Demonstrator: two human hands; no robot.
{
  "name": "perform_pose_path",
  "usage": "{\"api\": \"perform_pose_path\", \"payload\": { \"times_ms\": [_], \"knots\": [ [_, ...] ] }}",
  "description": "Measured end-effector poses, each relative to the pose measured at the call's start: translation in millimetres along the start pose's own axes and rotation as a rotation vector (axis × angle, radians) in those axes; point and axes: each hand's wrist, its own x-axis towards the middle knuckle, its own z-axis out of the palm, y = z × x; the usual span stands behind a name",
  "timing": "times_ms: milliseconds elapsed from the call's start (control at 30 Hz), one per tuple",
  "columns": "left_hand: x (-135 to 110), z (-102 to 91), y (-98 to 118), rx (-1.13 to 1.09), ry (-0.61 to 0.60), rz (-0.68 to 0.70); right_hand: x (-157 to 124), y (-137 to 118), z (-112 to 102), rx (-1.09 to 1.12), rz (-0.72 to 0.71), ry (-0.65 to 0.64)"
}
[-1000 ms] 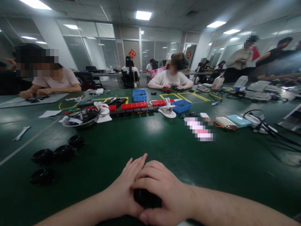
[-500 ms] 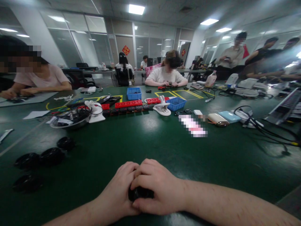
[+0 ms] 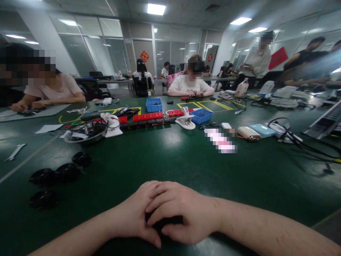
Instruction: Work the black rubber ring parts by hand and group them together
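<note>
Both my hands rest together on the green table [image 3: 186, 160] close to its near edge. My right hand [image 3: 186, 209] lies over my left hand [image 3: 135, 213], and the fingers of both curl round a small black object [image 3: 162, 222]. Only a dark sliver of that object shows between the fingers, too little to name it. Several black round parts [image 3: 66, 171] lie on the table to the left of my hands, well apart from them.
A metal bowl [image 3: 85, 133], red power strips [image 3: 147, 116], blue bins [image 3: 201, 115], a white clip stand [image 3: 185, 122], phones [image 3: 249, 132] and black cables [image 3: 306, 145] cross mid-table. A wrench [image 3: 13, 153] lies far left. Other people sit and stand at the far side.
My left fingers, stretched out a second ago, have curled in under my right hand. The view has shifted slightly; both hands stay at the same spot on the table.
</note>
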Motion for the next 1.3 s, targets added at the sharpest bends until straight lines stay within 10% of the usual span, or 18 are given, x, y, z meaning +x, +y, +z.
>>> {"api": "perform_pose_path", "payload": {
  "times_ms": [267, 1067, 1300],
  "knots": [
    [-0.5, 30.3, 13.9, 0.089, 0.268, -0.095, -4.5, 4.7, 12.9, -0.343, 0.195, 0.133],
    [3.1, -12.8, -2.3, -0.082, -0.109, 0.044, -2.3, 6.4, 10.5, -0.052, -0.003, -0.01],
    [1.5, 7.3, 0.4, 0.088, 0.173, -0.124, -4.4, 1.9, 12.1, -0.178, 0.136, 0.221]
  ]
}}
